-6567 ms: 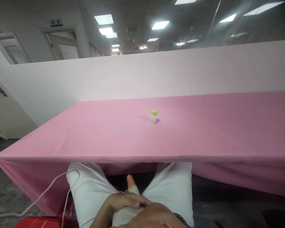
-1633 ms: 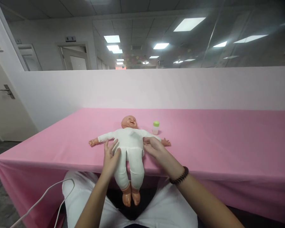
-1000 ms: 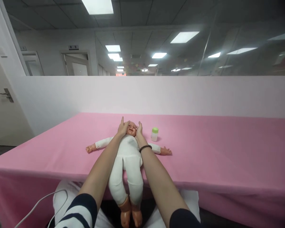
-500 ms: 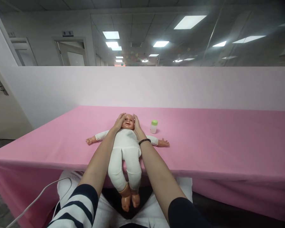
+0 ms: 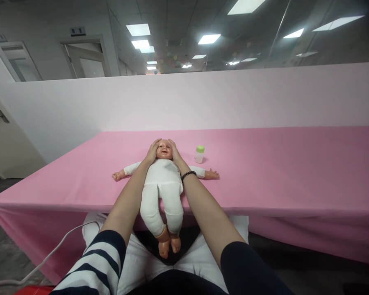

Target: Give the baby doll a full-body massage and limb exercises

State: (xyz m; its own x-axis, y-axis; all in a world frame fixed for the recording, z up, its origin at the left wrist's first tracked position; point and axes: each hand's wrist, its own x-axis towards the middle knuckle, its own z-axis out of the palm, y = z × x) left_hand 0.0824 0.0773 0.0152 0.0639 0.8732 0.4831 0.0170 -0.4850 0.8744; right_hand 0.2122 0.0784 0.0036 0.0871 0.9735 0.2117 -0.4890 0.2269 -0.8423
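A person's two bare hands cup the head of a baby doll (image 5: pixel 161 180) that lies face up on a pink-covered bench (image 5: pixel 264 172). The left hand (image 5: pixel 151 152) presses flat against one side of the doll's head and the right hand (image 5: pixel 175 152) against the other, fingers spread and curved round it, so each grip is closed lightly on the head, which sits directly between the two palms. A dark bead bracelet (image 5: pixel 188 175) circles the right wrist.

The doll wears a white suit; its arms stretch out to either side on the cloth, while its legs hang over the near edge of the bench, feet dangling above the person's lap (white trousers show below).

As a judgement, the doll is already laid out and the head is being steadied; nothing else about it has been handled.

A small bottle with a green cap (image 5: pixel 199 153) stands upright just beside the right hand, untouched.
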